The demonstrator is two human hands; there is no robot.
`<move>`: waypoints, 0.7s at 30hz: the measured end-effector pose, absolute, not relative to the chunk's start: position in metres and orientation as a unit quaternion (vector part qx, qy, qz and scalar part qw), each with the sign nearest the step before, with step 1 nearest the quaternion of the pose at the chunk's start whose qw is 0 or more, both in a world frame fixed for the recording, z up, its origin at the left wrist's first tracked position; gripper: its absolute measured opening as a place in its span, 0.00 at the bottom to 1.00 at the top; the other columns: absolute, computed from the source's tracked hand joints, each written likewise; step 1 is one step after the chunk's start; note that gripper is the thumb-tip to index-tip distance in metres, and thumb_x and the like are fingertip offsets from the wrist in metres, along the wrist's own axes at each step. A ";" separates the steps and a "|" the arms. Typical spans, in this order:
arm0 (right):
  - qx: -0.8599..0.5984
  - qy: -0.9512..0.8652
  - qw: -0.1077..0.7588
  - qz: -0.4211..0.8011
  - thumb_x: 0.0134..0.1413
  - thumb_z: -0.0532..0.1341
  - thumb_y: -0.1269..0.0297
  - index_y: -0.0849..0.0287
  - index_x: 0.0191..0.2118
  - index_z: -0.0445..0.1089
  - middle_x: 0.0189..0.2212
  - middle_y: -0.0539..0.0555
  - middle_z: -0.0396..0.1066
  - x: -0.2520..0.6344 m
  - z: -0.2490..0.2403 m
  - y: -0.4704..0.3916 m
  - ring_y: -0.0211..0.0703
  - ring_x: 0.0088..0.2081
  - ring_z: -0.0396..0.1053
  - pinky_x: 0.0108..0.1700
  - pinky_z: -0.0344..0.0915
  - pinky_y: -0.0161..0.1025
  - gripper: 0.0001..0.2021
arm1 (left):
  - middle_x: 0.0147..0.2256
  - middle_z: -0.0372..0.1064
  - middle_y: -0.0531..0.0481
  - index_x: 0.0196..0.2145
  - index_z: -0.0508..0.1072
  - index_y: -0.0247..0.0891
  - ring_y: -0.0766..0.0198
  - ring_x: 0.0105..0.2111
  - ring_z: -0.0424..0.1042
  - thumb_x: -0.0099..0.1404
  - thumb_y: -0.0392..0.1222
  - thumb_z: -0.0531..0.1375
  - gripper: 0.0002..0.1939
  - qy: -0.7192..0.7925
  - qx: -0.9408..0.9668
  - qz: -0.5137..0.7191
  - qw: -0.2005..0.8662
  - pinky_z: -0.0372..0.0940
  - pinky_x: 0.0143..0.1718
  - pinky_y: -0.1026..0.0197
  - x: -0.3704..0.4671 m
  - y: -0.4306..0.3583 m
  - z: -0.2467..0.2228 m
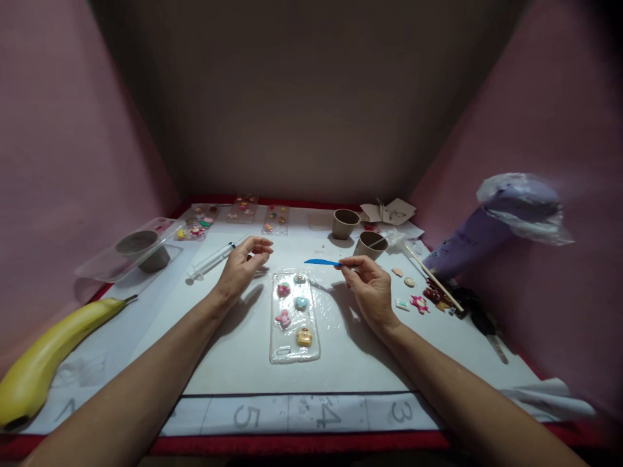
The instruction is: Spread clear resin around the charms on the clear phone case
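Holding blue knife [321, 262] (right hand [368, 287]) near phone case [288, 336]

Banana [53, 363] cut off at left, forearms [141, 370] at bottom, blue knife [321, 262] partly hidden by right fingers [364, 263]

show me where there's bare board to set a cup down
Bare board lies right of the phone case, up to the right forearm, and left of it, up to the left forearm. Crowded: far right, with charms and a stick.
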State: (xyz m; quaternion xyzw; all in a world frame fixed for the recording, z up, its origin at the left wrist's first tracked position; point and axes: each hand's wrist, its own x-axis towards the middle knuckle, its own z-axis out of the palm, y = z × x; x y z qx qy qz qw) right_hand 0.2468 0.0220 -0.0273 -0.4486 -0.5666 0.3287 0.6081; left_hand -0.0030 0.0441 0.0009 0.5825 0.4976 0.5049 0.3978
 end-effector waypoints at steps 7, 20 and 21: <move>-0.476 -0.550 0.593 0.345 0.50 0.66 0.62 0.57 0.36 0.73 0.33 0.52 0.75 0.247 -0.028 0.022 0.36 0.26 0.66 0.28 0.63 0.35 0.08 | 0.40 0.70 0.49 0.40 0.71 0.42 0.58 0.41 0.69 0.57 0.45 0.61 0.13 0.505 0.565 0.502 0.417 0.64 0.40 0.57 -0.004 0.045 0.001; -0.528 -0.541 0.579 0.306 0.49 0.66 0.57 0.59 0.32 0.74 0.30 0.53 0.75 0.251 -0.031 0.028 0.37 0.24 0.65 0.26 0.62 0.36 0.10 | 0.39 0.71 0.49 0.39 0.71 0.41 0.57 0.43 0.69 0.58 0.49 0.61 0.13 0.492 0.598 0.487 0.404 0.63 0.44 0.54 -0.006 0.048 -0.002; -0.537 -0.537 0.577 0.301 0.49 0.66 0.58 0.59 0.31 0.74 0.29 0.53 0.75 0.251 -0.031 0.028 0.37 0.24 0.65 0.26 0.61 0.36 0.09 | 0.39 0.71 0.48 0.39 0.71 0.41 0.56 0.43 0.69 0.58 0.49 0.61 0.13 0.494 0.598 0.485 0.403 0.62 0.45 0.54 -0.006 0.047 -0.002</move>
